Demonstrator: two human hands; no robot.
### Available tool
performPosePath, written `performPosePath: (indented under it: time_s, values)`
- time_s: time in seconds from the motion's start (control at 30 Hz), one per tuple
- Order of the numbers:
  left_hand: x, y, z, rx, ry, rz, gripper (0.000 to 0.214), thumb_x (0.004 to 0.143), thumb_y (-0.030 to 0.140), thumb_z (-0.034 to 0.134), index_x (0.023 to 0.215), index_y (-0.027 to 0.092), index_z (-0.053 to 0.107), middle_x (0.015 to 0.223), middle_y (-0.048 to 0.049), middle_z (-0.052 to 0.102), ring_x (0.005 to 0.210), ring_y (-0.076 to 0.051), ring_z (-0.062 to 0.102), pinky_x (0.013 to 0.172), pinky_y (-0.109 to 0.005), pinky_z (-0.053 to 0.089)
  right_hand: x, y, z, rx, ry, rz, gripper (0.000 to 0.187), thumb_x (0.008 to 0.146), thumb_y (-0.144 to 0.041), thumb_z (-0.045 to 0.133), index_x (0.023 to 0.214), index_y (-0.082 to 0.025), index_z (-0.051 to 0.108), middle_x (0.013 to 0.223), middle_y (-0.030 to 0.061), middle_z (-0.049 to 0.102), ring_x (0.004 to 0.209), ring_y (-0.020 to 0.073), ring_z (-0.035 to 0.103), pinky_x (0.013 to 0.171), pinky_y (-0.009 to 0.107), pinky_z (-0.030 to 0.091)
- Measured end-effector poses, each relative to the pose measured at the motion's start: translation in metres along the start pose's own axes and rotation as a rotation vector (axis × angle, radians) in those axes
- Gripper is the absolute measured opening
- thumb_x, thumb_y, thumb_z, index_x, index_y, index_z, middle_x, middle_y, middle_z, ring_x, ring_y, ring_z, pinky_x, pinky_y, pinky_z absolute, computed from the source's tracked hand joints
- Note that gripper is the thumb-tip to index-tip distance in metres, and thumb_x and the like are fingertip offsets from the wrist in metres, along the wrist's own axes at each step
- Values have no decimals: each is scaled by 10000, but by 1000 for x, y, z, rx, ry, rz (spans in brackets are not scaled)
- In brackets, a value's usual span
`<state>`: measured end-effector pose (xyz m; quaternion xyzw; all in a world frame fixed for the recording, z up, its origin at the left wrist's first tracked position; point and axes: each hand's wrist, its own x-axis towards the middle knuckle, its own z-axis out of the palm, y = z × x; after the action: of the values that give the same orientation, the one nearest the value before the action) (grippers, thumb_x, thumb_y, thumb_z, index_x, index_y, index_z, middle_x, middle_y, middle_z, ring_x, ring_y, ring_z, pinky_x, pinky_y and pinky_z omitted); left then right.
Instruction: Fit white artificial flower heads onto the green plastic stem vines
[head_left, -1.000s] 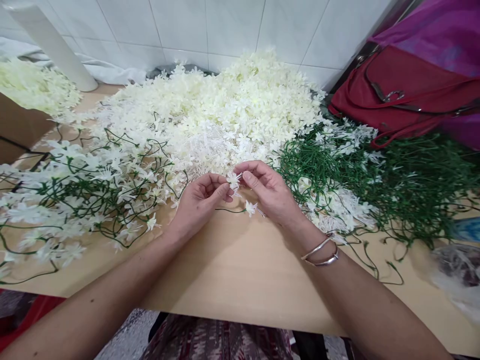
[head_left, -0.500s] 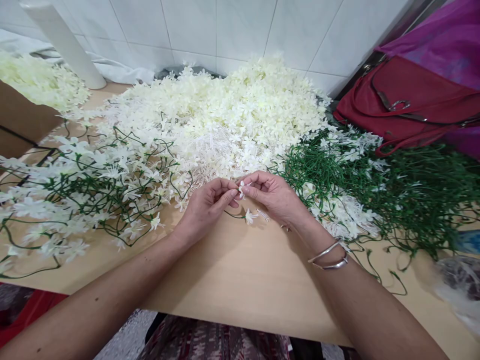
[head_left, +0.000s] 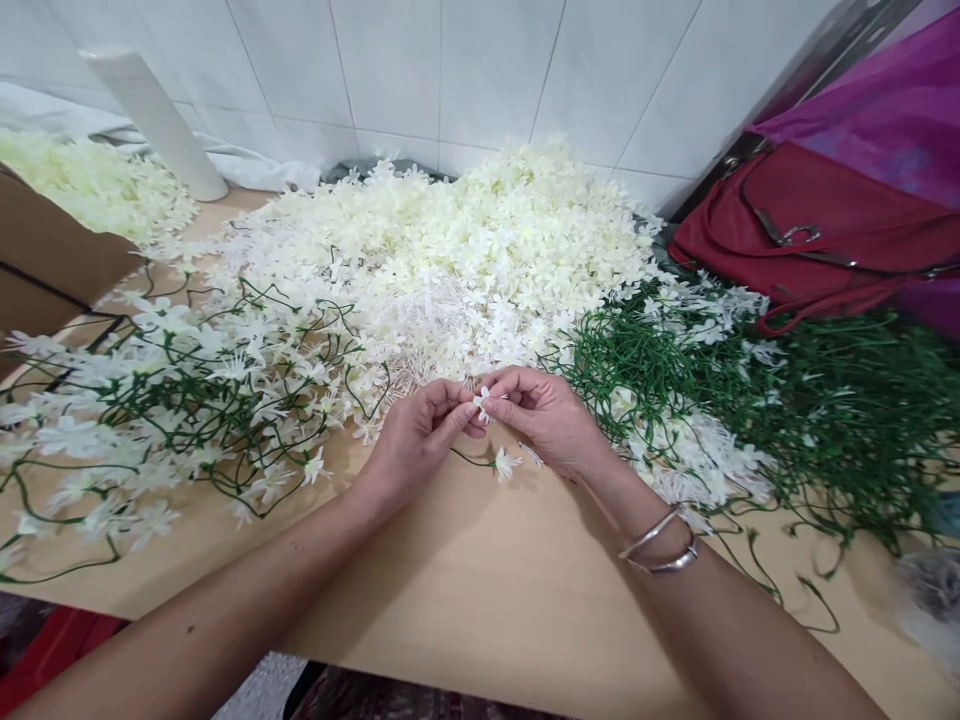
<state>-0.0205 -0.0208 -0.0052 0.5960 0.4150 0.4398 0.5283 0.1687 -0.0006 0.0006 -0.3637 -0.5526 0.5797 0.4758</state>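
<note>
A: Where is the small white blossom (head_left: 481, 402)?

B: In front of the cream flower heap (head_left: 480, 230), held up between 2 hands. The left hand (head_left: 420, 430) keeps a narrow pinch, thumb against forefinger, at the blossom's left edge; the right hand (head_left: 547, 420) pinches just as narrowly at the opposite edge. Which part sits between the right fingertips is too small to tell.

A: How would you handle it well?

B: I'd steady it with 1 hand and make the small adjustments with the other. Light pressure, I think: the petals look thin and easy to crease. Thumbs are best off the flower's middle, so it can be seen.

A: Any hazards?

B: The loose stemmed flower (head_left: 506, 464) in front of the heap could be brushed aside, and the green stem tangle (head_left: 637, 350) to the heap's right might snag a wrist.

A: Any brand or writing?

B: None I can read. The red bag (head_left: 847, 220), right of the heap, has a metal ring (head_left: 801, 229) but no legible label; the white roll (head_left: 161, 130), behind the heap's left end, shows no print.
</note>
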Motion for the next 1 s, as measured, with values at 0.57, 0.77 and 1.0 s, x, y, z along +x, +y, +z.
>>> performPosePath:
  time_s: [0.57,0.77,1.0]
  values:
    - [1,15,0,-62,266,169,250,970,437,686,1008,205,602,824,6,665,770,-138,668,765,-263,547,-7,-1,11,-321,152,-289,268,953,-429,732,1128,-227,706,1135,93,760,1060,228,722,976,404,575]
    - [-1,48,-36,279,1021,656,278,986,287,651,1249,220,590,1296,-80,606,1175,-229,598,987,-411,514,-12,-10,9,-1194,114,-593,526,1048,-473,557,1523,-246,546,1649,130,476,1602,351,288,1283,634,246]
    - [-17,47,-42,906,932,807,537,950,184,593,1471,297,526,1668,-55,360,1566,-404,275,1252,-643,239,-18,-2,21,-1540,27,-504,779,1029,-601,508,1689,-288,238,1774,69,201,1637,453,-49,1229,813,74]
